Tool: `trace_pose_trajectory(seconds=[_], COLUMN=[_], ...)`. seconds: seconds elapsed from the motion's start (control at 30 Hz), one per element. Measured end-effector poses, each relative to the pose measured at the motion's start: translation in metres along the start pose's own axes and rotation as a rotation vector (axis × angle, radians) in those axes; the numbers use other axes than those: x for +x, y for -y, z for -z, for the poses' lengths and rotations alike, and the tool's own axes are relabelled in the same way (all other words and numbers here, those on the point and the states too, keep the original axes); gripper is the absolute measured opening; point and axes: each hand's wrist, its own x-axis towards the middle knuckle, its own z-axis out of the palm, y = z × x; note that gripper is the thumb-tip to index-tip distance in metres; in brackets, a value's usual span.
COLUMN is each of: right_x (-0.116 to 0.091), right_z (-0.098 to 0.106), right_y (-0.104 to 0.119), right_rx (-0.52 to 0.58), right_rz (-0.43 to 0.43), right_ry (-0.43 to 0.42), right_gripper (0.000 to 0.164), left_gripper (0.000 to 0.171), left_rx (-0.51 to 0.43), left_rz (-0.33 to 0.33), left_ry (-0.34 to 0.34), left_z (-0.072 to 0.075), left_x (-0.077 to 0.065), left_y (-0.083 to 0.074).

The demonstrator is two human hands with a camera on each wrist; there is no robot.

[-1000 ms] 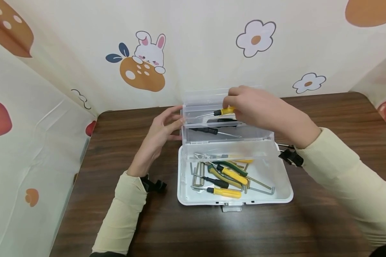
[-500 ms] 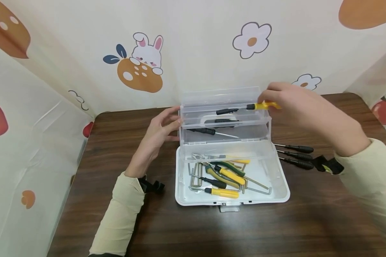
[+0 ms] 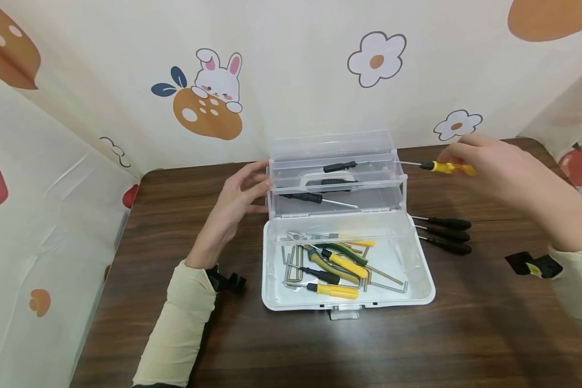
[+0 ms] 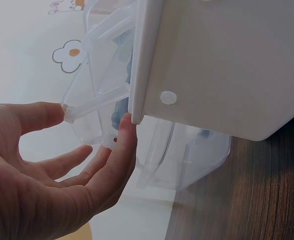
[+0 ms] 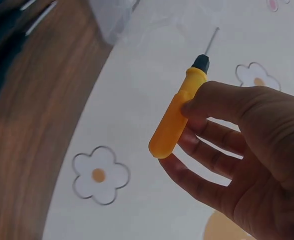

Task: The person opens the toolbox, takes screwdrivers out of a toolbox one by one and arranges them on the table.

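My right hand (image 3: 494,167) holds a yellow-handled screwdriver (image 3: 443,167) to the right of the toolbox (image 3: 424,293). In the right wrist view, thumb and fingers pinch its yellow handle (image 5: 169,125), and the thin shaft points away. At the toolbox's left side, my left hand (image 3: 237,194) grips the end of the clear raised tiers (image 3: 291,171). The left wrist view shows the thumb on a clear tray arm (image 4: 99,102) and fingertips at the white edge (image 4: 137,107). A black screwdriver (image 3: 339,167) lies in the upper tier, another dark-handled tool (image 3: 337,184) below it.
Several yellow and black screwdrivers, hex keys and green-handled pliers (image 3: 334,264) lie in the toolbox's bottom. Right of it, three black-handled screwdrivers (image 3: 448,235) lie side by side on the dark wooden table (image 3: 320,350). A patterned wall covering (image 3: 300,81) rises behind.
My right hand has lifted the yellow screwdriver out of the upper tier and carried it right, past the toolbox's side. The left hand has stayed at the tiers.
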Motion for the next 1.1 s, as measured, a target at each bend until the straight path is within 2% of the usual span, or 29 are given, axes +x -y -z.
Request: trace_pose_trajectory(seconds=[0.27,0.53,0.77,0.97,1.1], right_x=[-0.007,-0.012,-0.013,-0.012,-0.012], right_z=[-0.019,-0.048,-0.069,-0.080,-0.084], right_y=[-0.019,-0.033,-0.041,-0.044,-0.044], right_rx=[0.029,0.064,0.081,0.088,0.091], right_rz=[-0.013,0.001,-0.004,0.047,0.050], right_ry=[0.037,0.073,0.158,0.165,0.190], right_gripper=[0.028,0.025,0.027,0.027,0.026], left_gripper=[0.052,0.052,0.052,0.052,0.052], left_rx=[0.011,0.022,0.021,0.020,0.018], left_rz=[-0.012,-0.002,0.003,0.003,0.003], left_ry=[-0.007,-0.005,-0.008,-0.009,-0.004], left_z=[0.002,0.001,0.001,0.001,0.001], left_x=[0.001,0.001,0.000,0.001,0.002], left_y=[0.002,0.001,-0.001,0.001,0.001])
